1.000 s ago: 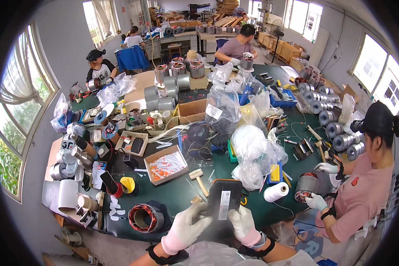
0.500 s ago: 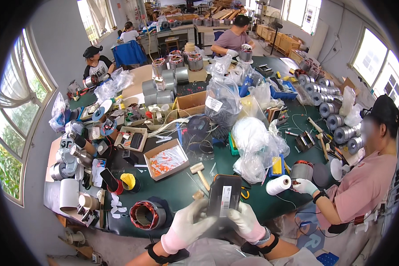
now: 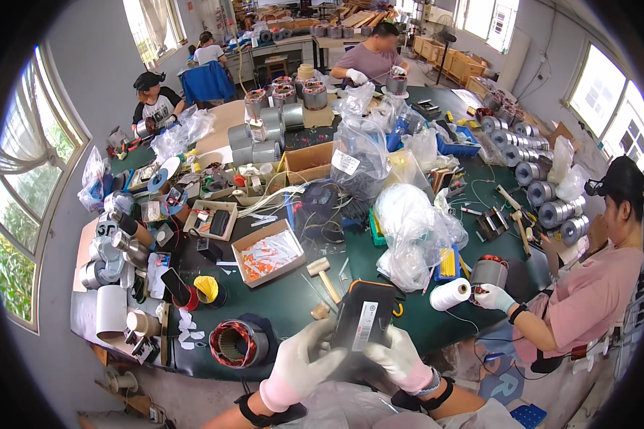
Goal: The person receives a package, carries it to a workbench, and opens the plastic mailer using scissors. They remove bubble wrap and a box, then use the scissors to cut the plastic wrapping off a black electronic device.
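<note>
My left hand [image 3: 302, 363] and my right hand [image 3: 401, 360], both in white gloves with pink cuffs, hold a flat black rectangular case [image 3: 348, 314] upright over the bench's front edge. A white barcode label runs down its face, and an orange line shows along its top. Fingers of both hands grip its lower sides; some fingers are hidden behind it. On the bench left of my hands stands a motor stator [image 3: 237, 344] with red-and-copper windings. Just beyond the case lie a pale mallet [image 3: 325, 279] and yellow-handled scissors [image 3: 398, 309], partly covered by the case.
A cardboard box [image 3: 289, 267] of white and orange strips sits ahead. Clear plastic bags [image 3: 415, 239] fill the middle. A white thread spool [image 3: 449, 294] stands at right, near a co-worker's gloved hand [image 3: 495, 297] on another stator [image 3: 490, 272]. A phone [image 3: 174, 287] leans at left.
The black case has tilted slightly to the right, still between both hands. At right, the co-worker's head and arm have shifted; the person at the back has turned toward a stator.
</note>
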### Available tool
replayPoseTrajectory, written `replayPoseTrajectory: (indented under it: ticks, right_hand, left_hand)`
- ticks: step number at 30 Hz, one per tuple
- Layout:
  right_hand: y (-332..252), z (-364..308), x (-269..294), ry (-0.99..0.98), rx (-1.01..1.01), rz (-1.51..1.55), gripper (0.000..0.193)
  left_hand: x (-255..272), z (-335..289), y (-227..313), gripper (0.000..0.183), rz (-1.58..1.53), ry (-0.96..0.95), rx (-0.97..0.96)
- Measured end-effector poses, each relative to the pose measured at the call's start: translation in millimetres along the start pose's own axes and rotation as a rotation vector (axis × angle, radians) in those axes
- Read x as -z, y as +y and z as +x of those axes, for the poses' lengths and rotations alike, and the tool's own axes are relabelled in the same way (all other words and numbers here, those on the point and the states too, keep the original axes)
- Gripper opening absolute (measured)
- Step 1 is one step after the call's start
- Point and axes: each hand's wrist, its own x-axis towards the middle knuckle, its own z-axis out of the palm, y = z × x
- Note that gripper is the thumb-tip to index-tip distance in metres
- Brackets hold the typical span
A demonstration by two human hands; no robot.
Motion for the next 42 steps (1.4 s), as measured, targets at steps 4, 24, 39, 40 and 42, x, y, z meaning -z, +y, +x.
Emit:
replayPoseTrajectory:
  ticks: [4,24,39,40,42]
  right_hand:
    - [12.9,12.5,6.5,-0.002,0.024,-0.068,0.056]
    - [-4.1,3.0,5.4,0.024,0.172,0.207,0.084]
    - [-5.4,3.1,5.3,0.081,0.161,0.196,0.072]
    - [-5.2,3.2,4.4,0.080,0.150,0.195,0.072]
    - [-3.6,4.6,4.7,0.064,0.148,0.203,0.072]
  left_hand:
    - [-5.1,-2.7,7.2,0.042,0.468,0.148,-0.326]
    - [-2.1,0.3,-8.8,0.054,0.803,0.234,-0.840]
    - [3.7,-0.9,0.6,0.072,0.081,0.182,-0.127]
    - [4.1,0.6,-1.3,0.072,-0.096,0.154,-0.053]
    - [6.6,2.4,-3.0,0.068,-0.169,0.105,-0.035]
